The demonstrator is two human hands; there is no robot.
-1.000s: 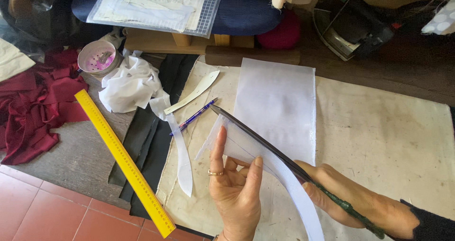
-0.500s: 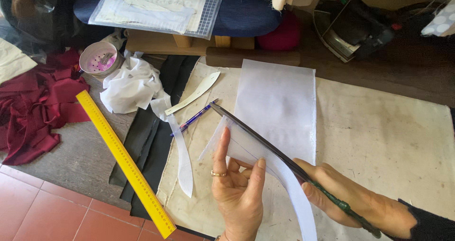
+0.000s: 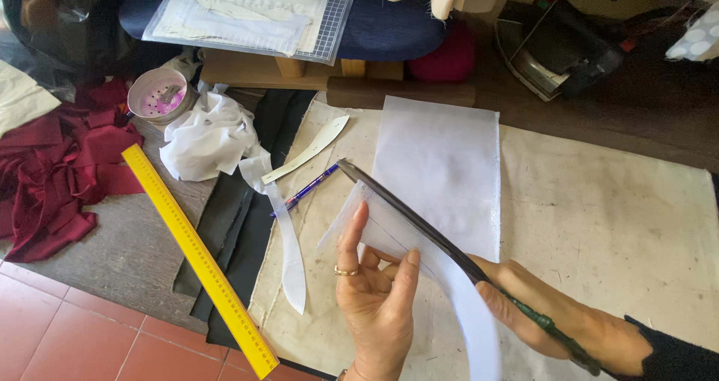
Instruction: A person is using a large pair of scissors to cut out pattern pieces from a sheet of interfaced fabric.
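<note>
Nearest, the left hand (image 3: 374,306) pinches a curved white interfacing strip (image 3: 457,291) while the right hand (image 3: 554,321) grips long scissors (image 3: 419,216), blades closed along the strip's edge. The cut looks mostly done. The scissors run diagonally, tips pointing away-left. Beyond them lies the uncut white sheet (image 3: 442,164).

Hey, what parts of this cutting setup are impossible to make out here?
Head view:
- Long dark scissors: handles hidden inside the right hand.
- Curved white fabric strip: lower end cut off by the bottom edge.
- Left hand: wrist cut off there too.
- Pink bowl: contents too small.
</note>
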